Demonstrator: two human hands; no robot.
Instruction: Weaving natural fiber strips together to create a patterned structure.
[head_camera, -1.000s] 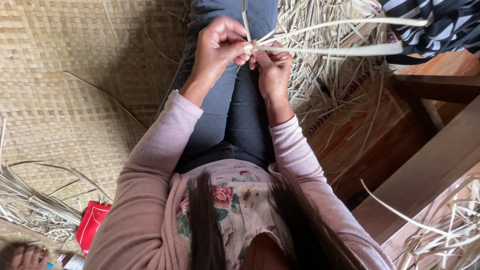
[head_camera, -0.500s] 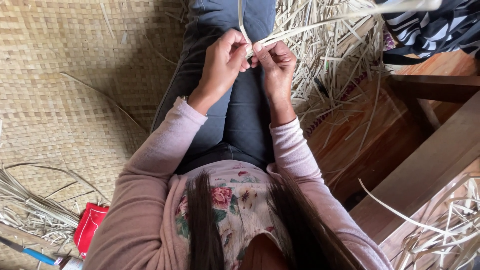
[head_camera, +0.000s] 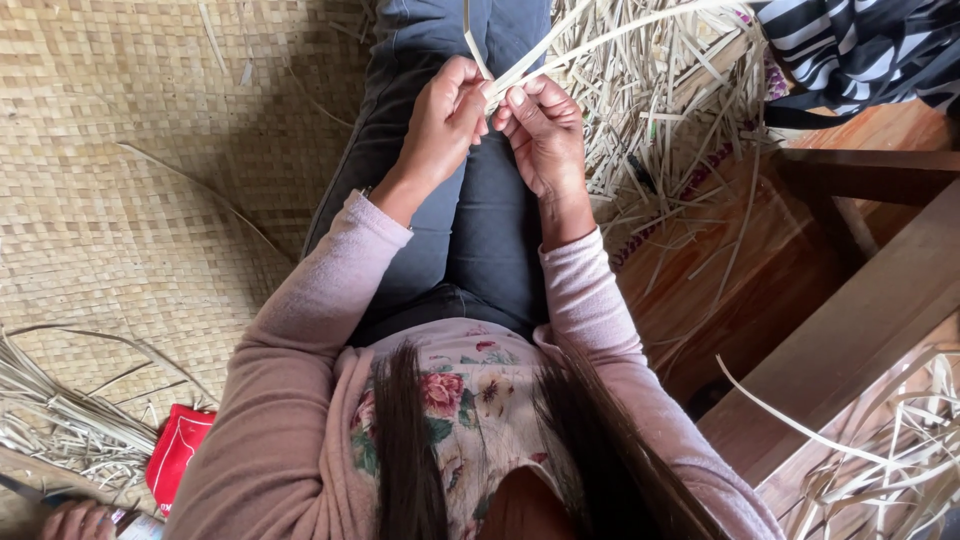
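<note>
Just above the person's lap, the left hand (head_camera: 445, 120) and right hand (head_camera: 540, 125) meet thumb to thumb, both closed in a pinch on the same pale straw strips (head_camera: 535, 55). From that pinch the strips' long axis runs up and away to the right, with one shorter end curling straight up between the hands, so neither hand is nearer. Beyond the hands, right of the legs, lies a loose straw pile (head_camera: 670, 110); the woven mat (head_camera: 130, 200) spreads left.
</note>
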